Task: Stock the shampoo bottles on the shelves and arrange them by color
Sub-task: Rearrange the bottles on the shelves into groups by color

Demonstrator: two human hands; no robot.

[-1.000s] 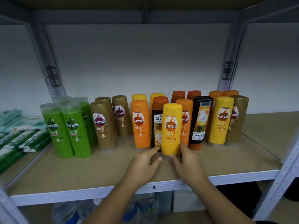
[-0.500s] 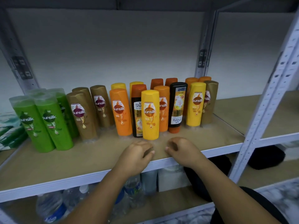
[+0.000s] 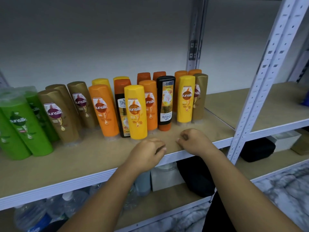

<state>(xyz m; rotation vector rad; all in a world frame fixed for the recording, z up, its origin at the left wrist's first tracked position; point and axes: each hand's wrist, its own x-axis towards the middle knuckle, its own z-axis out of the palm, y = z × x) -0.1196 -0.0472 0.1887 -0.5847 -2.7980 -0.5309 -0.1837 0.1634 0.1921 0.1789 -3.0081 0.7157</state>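
Note:
Shampoo bottles stand on the wooden shelf (image 3: 83, 158). From the left come green ones (image 3: 25, 124), gold ones (image 3: 58, 114), then orange ones (image 3: 103, 109), a black bottle (image 3: 165, 101), another yellow one (image 3: 186, 99) and a gold one (image 3: 199, 97). A yellow bottle (image 3: 136, 113) stands alone at the front of the orange group. My left hand (image 3: 147, 153) and my right hand (image 3: 195, 142) lie at the shelf's front edge, just before that bottle. Both have curled fingers, hold nothing and are apart from the bottles.
A perforated white upright (image 3: 260, 84) rises at the right, with another shelf bay beyond it. On the lower shelf are water bottles (image 3: 33, 215), a white box (image 3: 165, 178) and a black bag (image 3: 195, 176).
Both hands have let go of the front yellow bottle and drawn back to the shelf edge, fingers curling in. The view has swung to the right.

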